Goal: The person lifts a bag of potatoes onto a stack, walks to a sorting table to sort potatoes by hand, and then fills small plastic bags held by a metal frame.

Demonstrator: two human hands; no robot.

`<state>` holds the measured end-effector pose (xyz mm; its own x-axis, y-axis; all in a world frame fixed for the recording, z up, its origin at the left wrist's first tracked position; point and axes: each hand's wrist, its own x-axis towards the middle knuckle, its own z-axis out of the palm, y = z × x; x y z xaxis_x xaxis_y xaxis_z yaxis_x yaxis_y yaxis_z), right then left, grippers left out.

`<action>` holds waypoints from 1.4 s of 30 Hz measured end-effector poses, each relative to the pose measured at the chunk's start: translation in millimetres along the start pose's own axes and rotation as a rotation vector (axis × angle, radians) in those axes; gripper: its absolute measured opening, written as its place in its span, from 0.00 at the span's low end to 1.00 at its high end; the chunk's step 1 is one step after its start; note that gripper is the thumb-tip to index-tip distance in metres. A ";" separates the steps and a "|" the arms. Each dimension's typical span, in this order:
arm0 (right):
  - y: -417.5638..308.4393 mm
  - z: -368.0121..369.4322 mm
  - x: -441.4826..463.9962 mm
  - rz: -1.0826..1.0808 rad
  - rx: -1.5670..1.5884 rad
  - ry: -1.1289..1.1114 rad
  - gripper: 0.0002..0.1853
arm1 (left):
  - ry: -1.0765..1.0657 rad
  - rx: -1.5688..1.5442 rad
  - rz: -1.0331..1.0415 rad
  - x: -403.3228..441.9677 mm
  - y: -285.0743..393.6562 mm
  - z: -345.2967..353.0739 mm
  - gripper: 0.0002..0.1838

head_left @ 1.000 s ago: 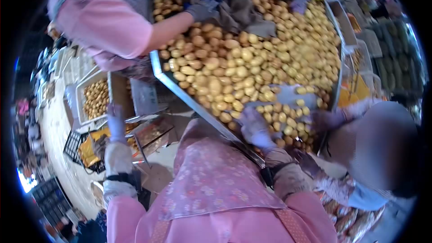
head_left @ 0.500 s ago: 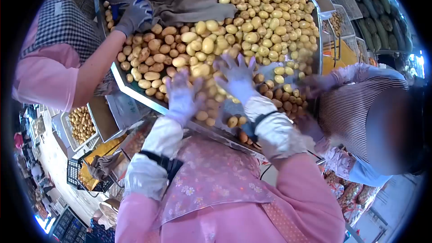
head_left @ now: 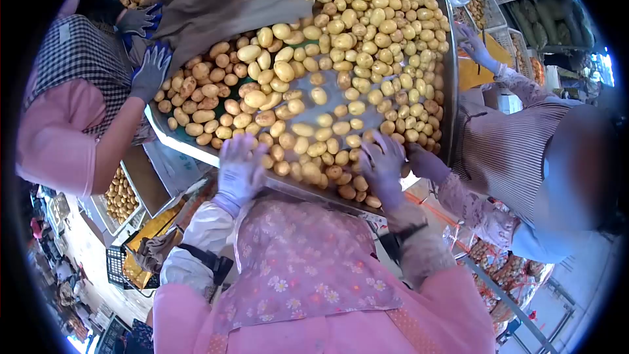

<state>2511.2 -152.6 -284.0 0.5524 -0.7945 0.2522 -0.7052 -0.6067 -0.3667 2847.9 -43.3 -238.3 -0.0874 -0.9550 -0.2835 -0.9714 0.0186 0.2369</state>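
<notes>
Yellow-brown potatoes (head_left: 367,33) cover a metal-edged sorting table (head_left: 450,72), with bare grey surface showing among those near the middle. My left hand (head_left: 240,169), in a pale purple glove, is at the table's near edge, fingers spread beside the potatoes. My right hand (head_left: 383,165), gloved alike, lies at the near right edge by the potatoes, its fingers apart. No potato shows in either hand. A grey-brown cloth (head_left: 223,10) lies over potatoes at the far left, next to a co-worker's gloved hands.
One co-worker (head_left: 78,118) stands at the left edge, another (head_left: 517,151) at the right, with one hand near my right hand. A crate of potatoes (head_left: 120,196) is at lower left. Baskets (head_left: 488,0) stand beyond the right edge. Netted bags (head_left: 501,269) lie at lower right.
My hands have drawn back from over the potatoes to the near edge, and potatoes now lie nearer me. The right co-worker's far hand has lifted to the baskets; the left co-worker's hand has moved from the cloth.
</notes>
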 end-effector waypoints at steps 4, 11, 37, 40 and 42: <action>-69.8 67.8 124.9 -0.104 0.470 -0.014 0.18 | 0.269 -0.028 -0.119 -7.2 -30.7 50.4 0.27; -66.6 138.7 132.5 -0.065 0.029 -0.407 0.10 | 0.305 -0.245 -0.070 -28.8 -15.3 56.5 0.23; 39.4 143.6 216.1 -0.251 -0.087 -0.217 0.18 | 0.513 -0.825 -0.340 -123.9 -0.3 59.9 0.18; 26.6 139.8 223.1 -0.138 -0.180 -0.450 0.20 | 0.545 -0.770 -0.433 -140.8 3.6 53.4 0.17; 73.1 155.4 224.8 -0.135 -0.180 -0.344 0.24 | 0.596 -0.822 -0.524 -157.7 9.4 50.5 0.17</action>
<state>2652.9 -371.7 -393.2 0.7402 -0.6713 -0.0384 -0.6658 -0.7239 -0.1806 2841.4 122.4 -238.3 0.6183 -0.7805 -0.0924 -0.3998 -0.4136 0.8180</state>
